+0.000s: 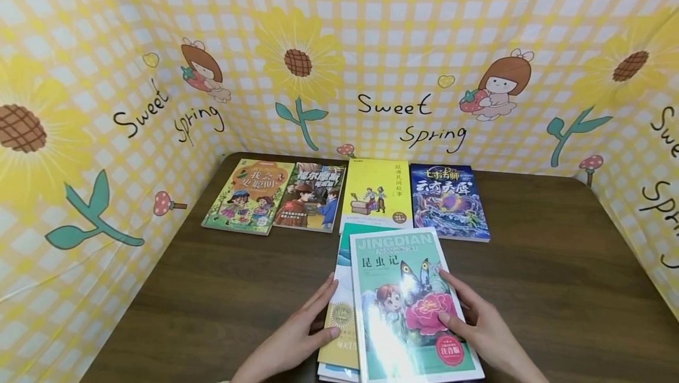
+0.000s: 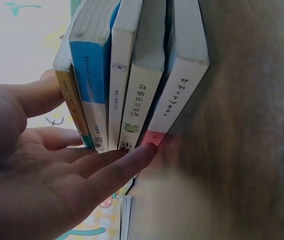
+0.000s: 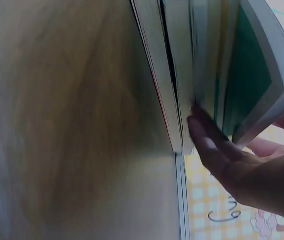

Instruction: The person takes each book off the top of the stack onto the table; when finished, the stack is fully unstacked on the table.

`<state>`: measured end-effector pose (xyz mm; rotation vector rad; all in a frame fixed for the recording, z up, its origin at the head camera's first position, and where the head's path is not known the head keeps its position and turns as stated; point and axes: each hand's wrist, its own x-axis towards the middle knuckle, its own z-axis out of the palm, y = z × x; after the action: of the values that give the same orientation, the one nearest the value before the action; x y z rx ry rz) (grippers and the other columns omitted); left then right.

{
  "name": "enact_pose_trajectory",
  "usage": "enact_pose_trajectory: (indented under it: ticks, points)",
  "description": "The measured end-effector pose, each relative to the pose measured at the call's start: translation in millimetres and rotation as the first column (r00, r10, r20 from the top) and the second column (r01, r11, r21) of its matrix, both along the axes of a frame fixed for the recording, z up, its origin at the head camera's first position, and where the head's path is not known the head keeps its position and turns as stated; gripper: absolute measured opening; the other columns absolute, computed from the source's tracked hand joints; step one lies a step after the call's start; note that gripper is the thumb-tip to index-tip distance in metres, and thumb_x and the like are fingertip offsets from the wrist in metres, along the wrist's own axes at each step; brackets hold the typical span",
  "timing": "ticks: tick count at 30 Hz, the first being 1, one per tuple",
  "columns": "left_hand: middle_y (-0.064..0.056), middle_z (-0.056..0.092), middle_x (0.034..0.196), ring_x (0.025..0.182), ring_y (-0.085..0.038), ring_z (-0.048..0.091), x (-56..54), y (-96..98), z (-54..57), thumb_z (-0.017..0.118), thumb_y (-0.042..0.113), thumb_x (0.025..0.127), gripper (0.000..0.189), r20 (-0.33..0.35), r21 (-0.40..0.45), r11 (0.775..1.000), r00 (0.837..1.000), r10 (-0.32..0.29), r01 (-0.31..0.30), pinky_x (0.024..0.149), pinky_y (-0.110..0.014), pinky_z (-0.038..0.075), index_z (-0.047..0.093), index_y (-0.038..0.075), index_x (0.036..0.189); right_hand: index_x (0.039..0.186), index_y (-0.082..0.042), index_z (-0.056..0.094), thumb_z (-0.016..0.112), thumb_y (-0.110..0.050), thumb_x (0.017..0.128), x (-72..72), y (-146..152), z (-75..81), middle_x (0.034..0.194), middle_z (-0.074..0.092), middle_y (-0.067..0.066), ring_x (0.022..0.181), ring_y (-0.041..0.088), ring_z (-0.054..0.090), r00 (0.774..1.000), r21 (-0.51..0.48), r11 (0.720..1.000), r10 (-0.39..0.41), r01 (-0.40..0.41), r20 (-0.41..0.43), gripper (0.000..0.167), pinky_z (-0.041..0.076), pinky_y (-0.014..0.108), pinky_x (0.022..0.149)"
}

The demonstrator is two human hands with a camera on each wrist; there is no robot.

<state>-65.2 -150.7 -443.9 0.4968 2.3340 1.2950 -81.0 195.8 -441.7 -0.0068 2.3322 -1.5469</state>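
Note:
My right hand (image 1: 480, 321) grips the right edge of a green-covered children's book (image 1: 384, 283), thumb on its cover. In the right wrist view this book tilts above the pile, with the fingers (image 3: 217, 150) beneath its edge. Under it is a stack of several books (image 2: 119, 75) on the table, topped by a gold, white and green book (image 1: 339, 336). My left hand (image 1: 297, 336) lies along the stack's left side, thumb on the gold cover. Its extended fingers (image 2: 116, 170) touch the spines in the left wrist view. The stack's right part is hidden in the head view.
Along the back of the brown table (image 1: 551, 289) lie an orange-green book (image 1: 249, 197), a detective-picture book (image 1: 310, 197), a yellow book (image 1: 375, 194) and a blue-purple book (image 1: 450, 201). Yellow checked cloth (image 1: 339, 129) encloses the back and sides.

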Motion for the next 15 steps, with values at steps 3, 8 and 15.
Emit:
enact_pose_trajectory:
  ticks: [3, 8, 15]
  points:
    - [-0.002, 0.004, 0.162, 0.144, -0.029, 0.013, -0.4, -0.4, 0.6, 0.055, 0.042, 0.097, 0.077, 0.008, 0.003, 1.000, 1.000, 0.000, 0.000, 0.108, -0.041, 0.033, 0.012, 0.019, 0.156, 0.150, -0.026, 0.035, 0.071, -0.028, 0.088, -0.2, 7.1, 2.3, 0.150, 0.034, 0.023, 0.108, 0.029, 0.061, 0.999, -0.043, 0.999, 0.003, -0.001, 0.043, 0.071, 0.056, 0.033, 0.075]
    - [-0.003, 0.004, 0.162, 0.144, -0.029, 0.014, -0.3, 0.1, 1.3, 0.056, 0.039, 0.097, 0.077, 0.017, 0.017, 1.000, 1.000, 0.001, -0.001, 0.105, -0.040, 0.037, 0.012, 0.017, 0.156, 0.152, -0.022, 0.032, 0.069, -0.026, 0.090, 1.6, 20.4, 5.8, 0.154, 0.024, 0.023, 0.116, 0.030, 0.056, 0.994, -0.157, 0.987, 0.038, -0.023, 0.098, 0.073, 0.056, 0.033, 0.076]
    - [-0.003, 0.003, 0.162, 0.145, -0.029, 0.013, -0.4, 0.5, 1.3, 0.058, 0.037, 0.097, 0.077, 0.032, 0.029, 1.000, 0.999, 0.006, -0.007, 0.103, -0.039, 0.039, 0.012, 0.016, 0.156, 0.154, -0.024, 0.026, 0.061, -0.024, 0.095, 2.8, 41.3, 11.0, 0.157, 0.020, 0.018, 0.114, 0.016, 0.057, 0.978, -0.274, 0.960, 0.102, -0.050, 0.179, 0.069, 0.053, 0.036, 0.084]
